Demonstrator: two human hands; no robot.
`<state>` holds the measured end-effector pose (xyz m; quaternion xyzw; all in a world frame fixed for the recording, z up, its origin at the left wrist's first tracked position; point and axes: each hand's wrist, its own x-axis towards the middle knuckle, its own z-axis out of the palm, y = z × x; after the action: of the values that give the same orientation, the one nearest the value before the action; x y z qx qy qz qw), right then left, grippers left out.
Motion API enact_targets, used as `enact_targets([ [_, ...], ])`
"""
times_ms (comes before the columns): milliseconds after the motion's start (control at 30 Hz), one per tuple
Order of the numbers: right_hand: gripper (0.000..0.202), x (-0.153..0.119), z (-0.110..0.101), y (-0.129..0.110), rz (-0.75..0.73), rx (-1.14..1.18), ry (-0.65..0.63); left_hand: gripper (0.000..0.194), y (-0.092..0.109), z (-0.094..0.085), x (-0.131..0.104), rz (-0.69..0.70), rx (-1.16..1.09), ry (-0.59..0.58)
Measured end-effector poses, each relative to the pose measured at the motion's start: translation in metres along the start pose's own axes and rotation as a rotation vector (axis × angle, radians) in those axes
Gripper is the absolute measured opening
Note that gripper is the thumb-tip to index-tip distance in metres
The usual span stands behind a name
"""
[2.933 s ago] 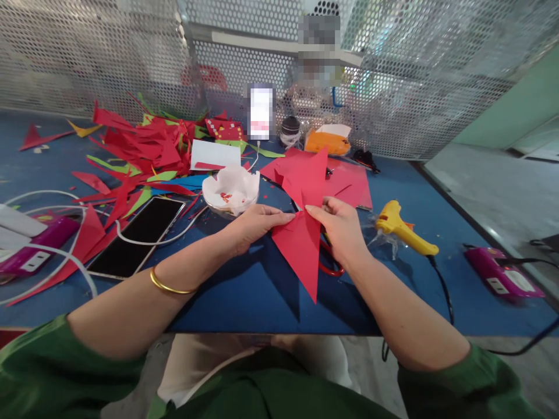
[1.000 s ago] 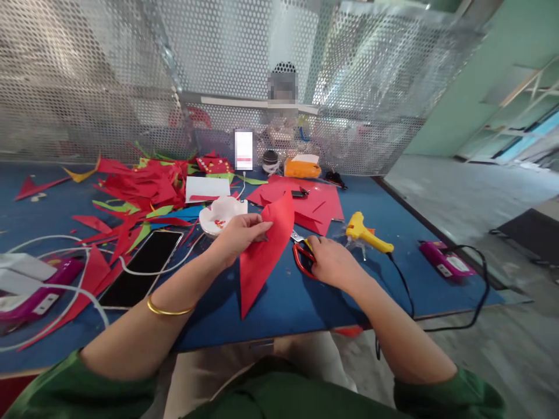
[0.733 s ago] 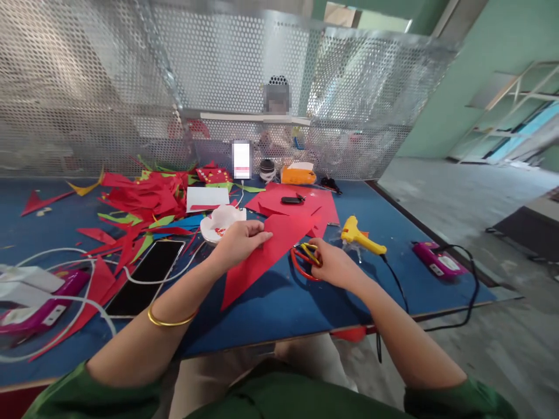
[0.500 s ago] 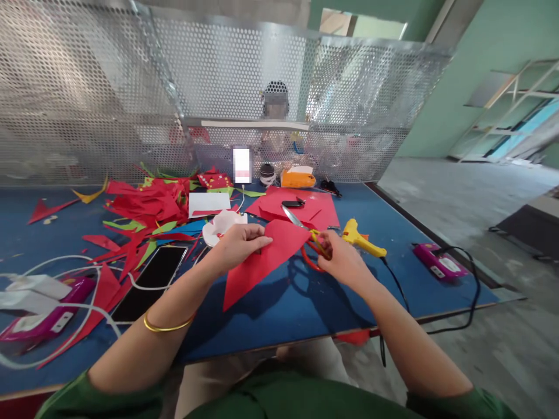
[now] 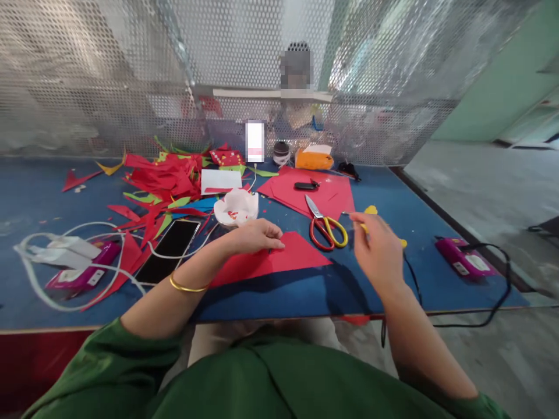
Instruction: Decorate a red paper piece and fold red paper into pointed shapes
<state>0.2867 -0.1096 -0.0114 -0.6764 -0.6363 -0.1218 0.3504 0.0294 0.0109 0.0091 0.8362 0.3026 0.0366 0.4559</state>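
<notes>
My left hand (image 5: 259,235) is closed, its fingers pinching a red sheet of paper (image 5: 301,256) with slanted edges just above the table. Something small and dark shows under those fingertips; I cannot make out what it is. Scissors (image 5: 325,226) with one red and one yellow handle lie with their blades toward the red sheets. To their right, my right hand (image 5: 376,253) hovers with fingers extended. Its fingertips reach a thin metal item (image 5: 345,213), whose kind is not clear. Behind that hand, the yellow glue gun (image 5: 371,210) is mostly hidden.
A white petal-shaped bowl (image 5: 236,206), a dark-screened phone (image 5: 170,250) and red paper scraps (image 5: 166,177) are on the left. A black-handled item (image 5: 306,185) lies on stacked red sheets (image 5: 279,189). Purple power strips (image 5: 465,256) with cords sit at both sides. Behind the mesh is a person.
My right hand has let go of the scissors, which now lie on the table, and moved right. The red paper in my left hand has come down lower. The view has tilted downward.
</notes>
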Motion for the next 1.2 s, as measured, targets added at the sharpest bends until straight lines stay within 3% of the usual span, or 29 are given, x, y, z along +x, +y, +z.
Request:
enact_targets([
  [67, 0.02, -0.012, -0.01, -0.005, -0.12, 0.124, 0.07, 0.033, -0.001, 0.006, 0.007, -0.007, 0.049, -0.053],
  [133, 0.024, -0.026, -0.01, -0.014, -0.271, 0.205, -0.052, 0.028, 0.0, 0.013, 0.013, -0.012, 0.123, -0.07],
  [233, 0.031, -0.045, 0.004, -0.026, -0.478, 0.175, -0.279, 0.012, 0.006, 0.023, 0.014, -0.042, 0.259, 0.042],
  [300, 0.031, -0.054, 0.013, -0.03, -0.525, 0.125, -0.353, 0.022, 0.012, 0.029, 0.004, -0.033, 0.388, 0.155],
  [367, 0.029, -0.06, 0.018, -0.031, -0.525, 0.102, -0.38, 0.026, 0.017, 0.036, -0.014, 0.074, 0.675, 0.236],
  [433, 0.026, -0.063, 0.018, -0.03, -0.53, 0.097, -0.384, 0.023, 0.018, 0.047, -0.035, 0.18, 0.796, 0.206],
  [567, 0.022, -0.067, 0.015, -0.032, -0.584, 0.076, -0.342, 0.028, 0.003, 0.078, -0.068, 0.302, 0.817, 0.271],
  [700, 0.024, -0.07, 0.022, -0.04, -0.607, 0.015, -0.314, 0.034, -0.015, 0.1, -0.074, 0.324, 0.851, 0.345],
  [933, 0.028, -0.071, 0.031, -0.048, -0.56, -0.04, -0.257, 0.029, -0.014, 0.095, -0.065, 0.385, 0.883, 0.467],
  [1200, 0.021, -0.076, 0.027, -0.046, -0.412, -0.006, -0.282, 0.016, -0.029, 0.086, -0.082, 0.35, 0.793, 0.598],
])
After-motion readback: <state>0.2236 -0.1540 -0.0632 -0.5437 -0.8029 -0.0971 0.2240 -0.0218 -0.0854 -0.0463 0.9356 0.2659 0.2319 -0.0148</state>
